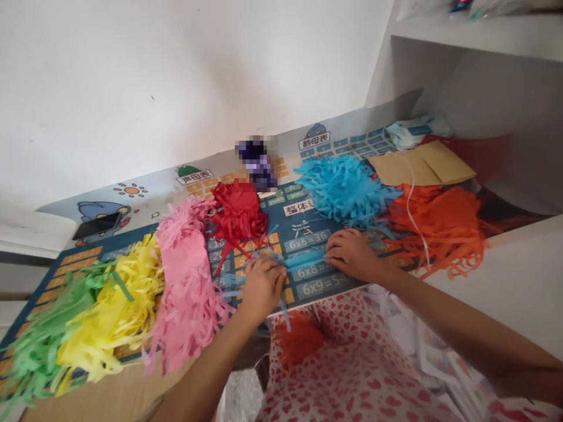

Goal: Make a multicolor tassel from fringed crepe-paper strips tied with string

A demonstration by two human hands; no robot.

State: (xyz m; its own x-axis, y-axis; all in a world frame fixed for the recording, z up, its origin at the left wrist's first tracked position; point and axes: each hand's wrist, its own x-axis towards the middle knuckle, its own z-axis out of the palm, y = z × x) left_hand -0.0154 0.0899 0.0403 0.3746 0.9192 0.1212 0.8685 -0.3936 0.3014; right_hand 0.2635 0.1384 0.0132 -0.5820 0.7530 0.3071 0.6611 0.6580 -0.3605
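Note:
My left hand and my right hand both pinch a bunch of light blue paper strips stretched between them, low over the printed desk mat. The fingers of both hands are closed on the strips. A red pile of shredded paper lies just behind my left hand. A bright blue pile lies just behind my right hand. More thin blue strips trail around my left hand.
Along the mat lie pink, yellow and green shredded piles at left and an orange pile at right. Brown paper sheets lie behind it. A small dark bottle stands at the wall. White shelving rises at right.

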